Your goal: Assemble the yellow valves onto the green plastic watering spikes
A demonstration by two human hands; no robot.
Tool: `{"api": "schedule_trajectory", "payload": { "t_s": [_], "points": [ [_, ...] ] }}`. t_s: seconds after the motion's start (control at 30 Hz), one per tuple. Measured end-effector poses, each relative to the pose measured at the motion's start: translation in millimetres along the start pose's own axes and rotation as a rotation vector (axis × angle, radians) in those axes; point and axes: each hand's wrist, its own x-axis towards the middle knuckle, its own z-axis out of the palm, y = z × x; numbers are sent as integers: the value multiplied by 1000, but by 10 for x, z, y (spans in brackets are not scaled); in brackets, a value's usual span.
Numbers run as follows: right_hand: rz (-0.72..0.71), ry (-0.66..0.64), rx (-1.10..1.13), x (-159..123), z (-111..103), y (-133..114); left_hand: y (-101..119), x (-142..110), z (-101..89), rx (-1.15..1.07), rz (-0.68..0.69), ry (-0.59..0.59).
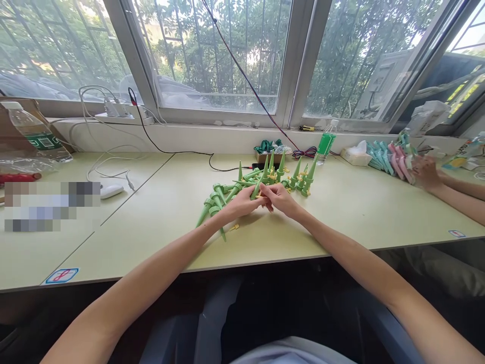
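Note:
My left hand and my right hand meet over the table, fingers closed together around one green plant watering spike. Its cone points up; the fingers hide its lower end. A small yellow piece shows near the right fingertips. Behind my hands stand several green spikes with tips up and yellow valves at their bases. To the left, a loose pile of green spikes lies on its side. One yellow valve rests on the tabletop below my left wrist.
On the pale table stand a bottle with a green label, a tissue box and a small box. Another person's hands touch teal and pink items at right. Cables and a white mouse lie left.

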Motion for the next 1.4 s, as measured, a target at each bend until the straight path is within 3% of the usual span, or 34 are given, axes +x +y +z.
{"api": "schedule_trajectory", "payload": {
  "t_s": [0.1,0.2,0.43,0.83,1.4],
  "points": [
    [2,19,39,7,-1,-7,60,-41,0,-288,-133,-124],
    [-1,63,72,8,-9,-18,86,-53,9,-473,-183,-197],
    [-6,89,109,6,10,-10,26,-4,30,-735,-286,-226],
    [-95,0,12,-50,52,-59,-63,40,47,-764,-369,-152],
    [-125,31,-145,-72,111,-30,-63,13,62,-757,-278,-153]
  ]
}}
